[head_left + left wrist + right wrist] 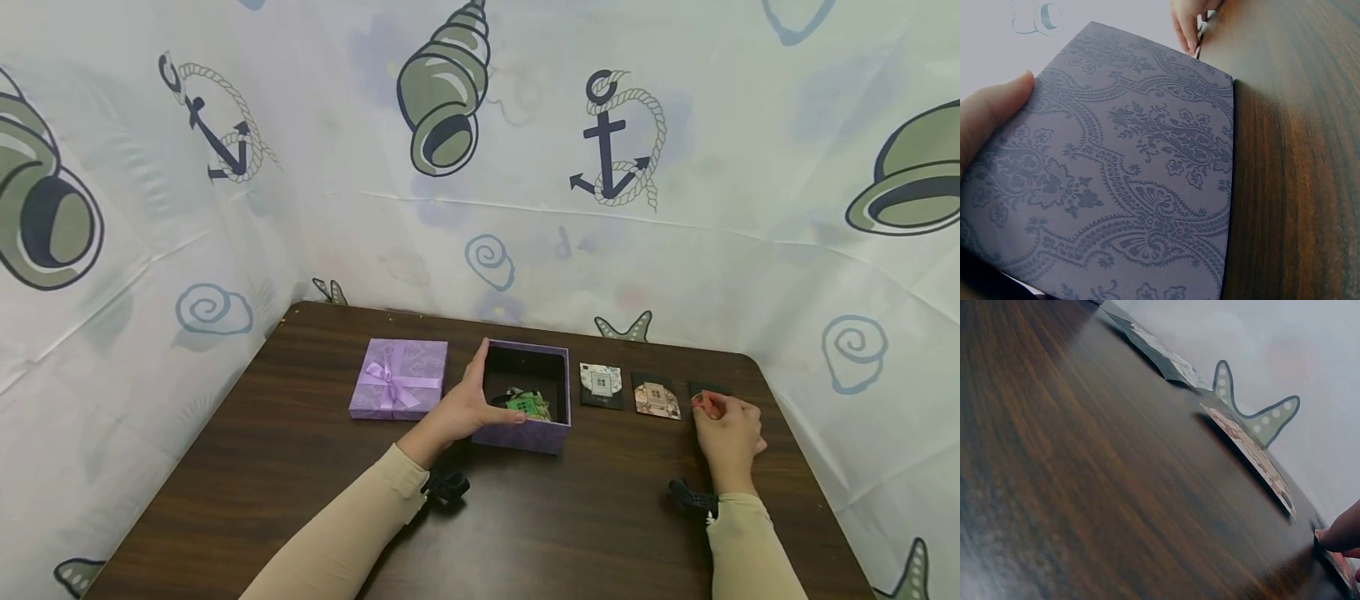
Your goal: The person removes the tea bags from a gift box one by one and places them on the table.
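Observation:
My left hand (pixel 468 404) spans the near-left corner of an open purple box (pixel 557 437), thumb along the front rim and fingers straight along the left side. In the left wrist view, the thumb lies at the upper edge of the box's patterned wall (pixel 1141 162); the other fingers are hidden. Inside the box lie green packets (pixel 531 405). At the right of the table, my right hand (pixel 727 433) pinches a small flat black-and-red packet (pixel 703 406) with curled fingers, low over the tabletop. Its thumb covers part of the packet (pixel 1337 565) in the right wrist view.
A purple lid (pixel 408 367) with a ribbon bow lies left of the box. Between box and right hand lie a black-and-white packet (pixel 602 385) and a black-and-tan packet (pixel 657 396). A printed curtain (pixel 525 242) hangs behind the dark wooden table (pixel 585 517).

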{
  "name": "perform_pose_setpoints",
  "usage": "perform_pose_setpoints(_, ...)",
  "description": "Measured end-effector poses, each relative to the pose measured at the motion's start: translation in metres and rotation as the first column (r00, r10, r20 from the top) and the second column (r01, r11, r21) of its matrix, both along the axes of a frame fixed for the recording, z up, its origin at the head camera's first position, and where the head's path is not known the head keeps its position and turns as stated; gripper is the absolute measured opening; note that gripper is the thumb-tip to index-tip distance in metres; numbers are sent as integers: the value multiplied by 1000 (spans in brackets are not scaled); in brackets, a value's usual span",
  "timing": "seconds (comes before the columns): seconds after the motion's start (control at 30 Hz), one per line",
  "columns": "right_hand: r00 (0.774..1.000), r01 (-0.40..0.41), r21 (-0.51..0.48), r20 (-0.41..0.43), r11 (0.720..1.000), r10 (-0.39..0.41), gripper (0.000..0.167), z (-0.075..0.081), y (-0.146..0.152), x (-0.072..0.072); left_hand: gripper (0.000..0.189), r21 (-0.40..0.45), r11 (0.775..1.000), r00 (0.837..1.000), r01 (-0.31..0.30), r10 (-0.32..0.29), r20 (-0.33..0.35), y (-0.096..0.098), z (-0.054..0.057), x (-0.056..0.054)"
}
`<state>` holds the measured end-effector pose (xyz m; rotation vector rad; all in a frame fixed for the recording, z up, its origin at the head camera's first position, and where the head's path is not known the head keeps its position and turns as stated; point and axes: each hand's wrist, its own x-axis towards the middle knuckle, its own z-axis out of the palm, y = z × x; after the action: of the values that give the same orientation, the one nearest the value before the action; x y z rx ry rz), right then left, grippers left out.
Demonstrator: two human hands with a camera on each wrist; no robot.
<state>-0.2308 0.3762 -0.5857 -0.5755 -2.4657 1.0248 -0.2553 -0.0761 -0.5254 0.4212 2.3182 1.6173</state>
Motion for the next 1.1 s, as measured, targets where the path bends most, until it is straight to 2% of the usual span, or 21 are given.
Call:
perform_pose_setpoints(0.77,1000,-8,-1,9,1000,8,44,3,0,-1,150,-4,1000,1000,-7,7,17,0,2,1)
perform_pose_setpoints(0.93,997,26,-43,-74,999,-29,41,0,0,-1,148,2,1000,1000,-1,1,9,0,0,1)
perform_pose_setpoints(1.1,975,93,-118,-190,989,-115,33,1,-4,1,150,-8,1000,1000,-6,6,5,0,0,1)
